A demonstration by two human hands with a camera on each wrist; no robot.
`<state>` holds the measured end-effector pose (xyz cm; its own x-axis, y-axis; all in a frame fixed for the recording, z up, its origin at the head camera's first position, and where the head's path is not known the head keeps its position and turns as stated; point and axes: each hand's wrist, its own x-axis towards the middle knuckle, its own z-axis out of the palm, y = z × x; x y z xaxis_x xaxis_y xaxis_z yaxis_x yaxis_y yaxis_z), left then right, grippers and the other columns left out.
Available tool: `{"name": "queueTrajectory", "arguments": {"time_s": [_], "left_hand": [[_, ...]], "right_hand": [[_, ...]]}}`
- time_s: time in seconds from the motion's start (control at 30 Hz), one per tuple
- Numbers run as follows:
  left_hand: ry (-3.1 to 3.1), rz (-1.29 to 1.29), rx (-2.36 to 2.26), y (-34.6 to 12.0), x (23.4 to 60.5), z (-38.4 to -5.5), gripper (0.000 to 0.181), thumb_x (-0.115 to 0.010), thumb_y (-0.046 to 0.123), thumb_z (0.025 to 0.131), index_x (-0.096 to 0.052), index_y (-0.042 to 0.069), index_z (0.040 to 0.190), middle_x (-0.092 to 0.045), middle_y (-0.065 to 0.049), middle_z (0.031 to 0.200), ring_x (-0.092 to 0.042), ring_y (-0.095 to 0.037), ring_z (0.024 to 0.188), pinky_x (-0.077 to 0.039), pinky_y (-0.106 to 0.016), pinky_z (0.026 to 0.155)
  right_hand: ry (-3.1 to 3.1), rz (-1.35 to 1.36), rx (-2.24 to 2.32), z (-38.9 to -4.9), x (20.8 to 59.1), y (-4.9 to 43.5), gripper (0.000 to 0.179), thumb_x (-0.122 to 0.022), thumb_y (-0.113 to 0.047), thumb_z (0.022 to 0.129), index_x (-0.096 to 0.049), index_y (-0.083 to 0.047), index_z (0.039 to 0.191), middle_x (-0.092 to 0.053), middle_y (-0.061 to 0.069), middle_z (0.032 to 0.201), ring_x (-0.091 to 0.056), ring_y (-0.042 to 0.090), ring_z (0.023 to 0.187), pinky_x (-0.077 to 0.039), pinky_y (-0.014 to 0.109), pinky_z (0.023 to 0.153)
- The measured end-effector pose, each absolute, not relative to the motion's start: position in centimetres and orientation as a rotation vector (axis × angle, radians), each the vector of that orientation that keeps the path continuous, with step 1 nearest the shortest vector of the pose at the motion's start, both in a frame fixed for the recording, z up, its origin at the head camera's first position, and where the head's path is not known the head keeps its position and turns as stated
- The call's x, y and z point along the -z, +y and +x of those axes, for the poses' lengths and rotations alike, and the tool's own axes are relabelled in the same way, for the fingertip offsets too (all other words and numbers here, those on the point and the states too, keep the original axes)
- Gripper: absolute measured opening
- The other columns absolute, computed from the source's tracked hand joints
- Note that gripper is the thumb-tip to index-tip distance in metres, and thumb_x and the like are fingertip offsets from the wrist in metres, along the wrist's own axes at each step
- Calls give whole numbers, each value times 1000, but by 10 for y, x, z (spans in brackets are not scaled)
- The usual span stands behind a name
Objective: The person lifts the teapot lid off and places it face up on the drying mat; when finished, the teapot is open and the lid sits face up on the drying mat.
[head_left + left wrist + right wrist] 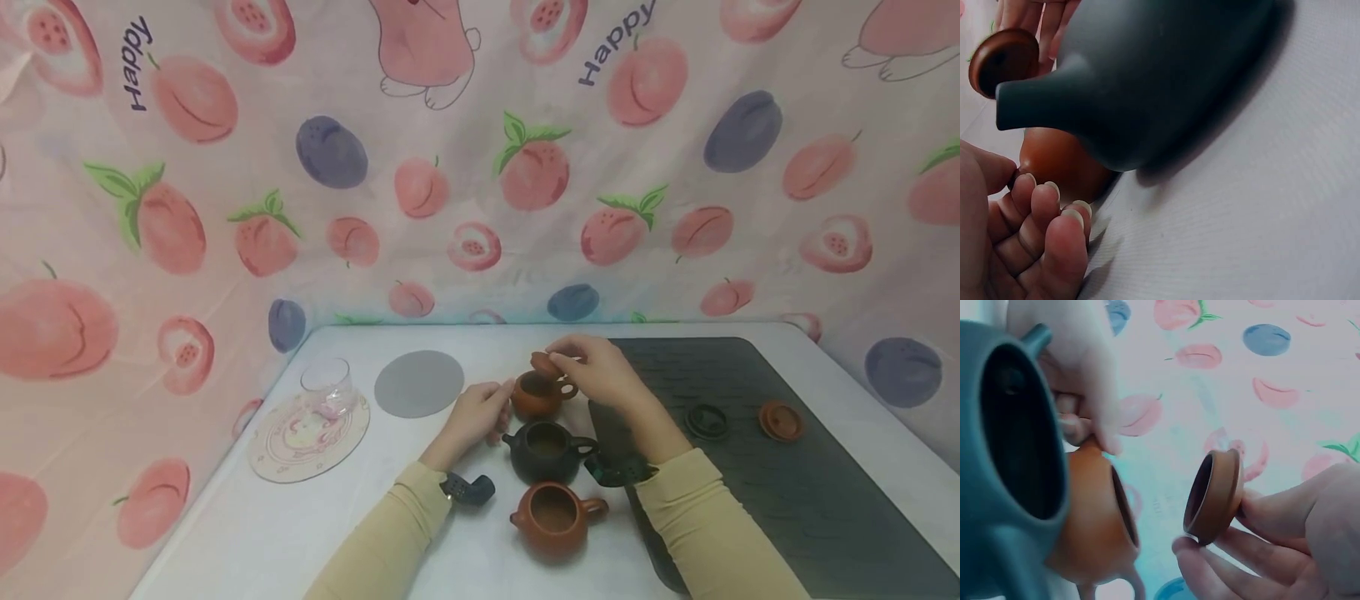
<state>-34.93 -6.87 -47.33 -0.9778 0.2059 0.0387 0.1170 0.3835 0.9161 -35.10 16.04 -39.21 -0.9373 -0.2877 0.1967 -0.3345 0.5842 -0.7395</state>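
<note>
Three small teapots without lids stand in a row: a reddish-brown one (534, 407) farthest away, a black one (534, 465) in the middle, and another reddish-brown one (551, 537) nearest. My left hand (474, 417) pinches the spout of the farthest teapot between thumb and forefinger. Just above that teapot's opening, my right hand (600, 373) holds a brown teapot lid (1221, 497) by its knob, tilted on its side. The lid is apart from the pot. In the left wrist view the black teapot (1160, 69) covers part of the far teapot (1063, 162).
A dark tea tray (757, 500) lies on the right, bearing a black lid (707, 422) and a brown lid (782, 421). On the left, a glass cup (327, 387) stands on a patterned round mat (273, 454). A grey disc (418, 383) lies beside it.
</note>
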Motion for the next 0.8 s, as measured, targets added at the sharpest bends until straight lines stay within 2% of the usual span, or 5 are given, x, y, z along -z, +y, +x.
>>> {"name": "queueTrajectory", "arguments": {"time_s": [0.2,0.5,0.63,0.8], "left_hand": [[2539,304,-1677,-69,473,-350,55,-47,50,107,-62,4,81,-62,-4,70,-58,-16,51,-50,-30,48],[2551,305,-1662,-69,473,-351,55,-46,52,107,-62,6,81,-62,-4,70,-58,-16,50,-49,-30,49],[2552,315,-1663,-69,474,-351,55,-46,52,107,-62,7,81,-63,-5,69,-58,-16,50,-49,-30,48],[2559,313,-1666,-70,475,-351,54,-47,52,107,-62,7,80,-63,-5,70,-58,-17,50,-49,-30,48]], "right_hand": [[-2608,559,-1793,-351,384,170,38,-57,-27,107,-55,-3,137,-62,19,134,-66,36,116,-50,50,98],[-2490,660,-2114,-351,380,174,44,-48,-26,111,-46,7,140,-58,28,133,-62,36,120,-48,48,101],[-2446,619,-2232,-352,380,175,44,-46,-22,111,-43,8,143,-59,26,131,-64,29,118,-50,43,100],[-2305,584,-2422,-353,380,177,49,-46,-22,112,-36,6,151,-61,16,129,-66,21,113,-51,35,97]]}}
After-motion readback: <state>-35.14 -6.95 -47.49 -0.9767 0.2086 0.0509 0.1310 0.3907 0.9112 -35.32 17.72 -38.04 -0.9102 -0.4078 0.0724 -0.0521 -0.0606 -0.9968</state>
